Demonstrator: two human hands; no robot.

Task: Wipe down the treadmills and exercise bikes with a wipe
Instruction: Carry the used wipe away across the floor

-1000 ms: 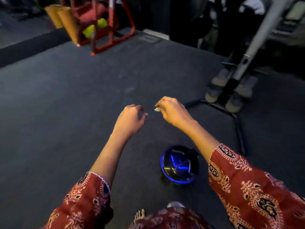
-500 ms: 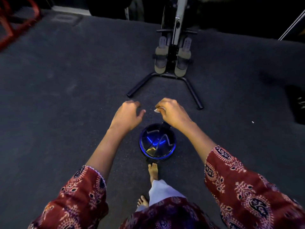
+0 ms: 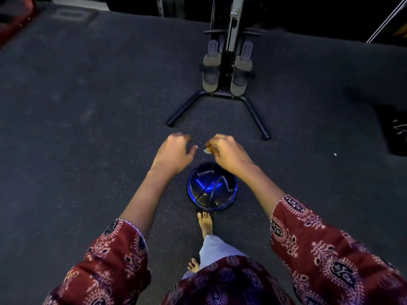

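Observation:
My right hand [image 3: 229, 154] pinches a small scrap of white wipe [image 3: 207, 150] between thumb and fingertips, held out over the floor. My left hand [image 3: 175, 151] hovers beside it with fingers loosely curled, holding nothing. Both hands hang above a round bin with a shiny lid [image 3: 212, 187] that reflects blue light. Straight ahead stands an exercise machine [image 3: 226, 69] with two grey strapped pedals and a black V-shaped floor stand.
Dark rubber gym flooring [image 3: 88, 128] spreads all around. My bare feet [image 3: 205, 223] stand just behind the bin. A red frame [image 3: 13, 25] shows at the top left, a dark object [image 3: 396, 130] at the right edge, a slanted metal bar [image 3: 387, 20] top right.
My view swung right and down, bringing the exercise machine to the centre and the bin under my hands. The hands kept the same pose, the right still pinching the wipe.

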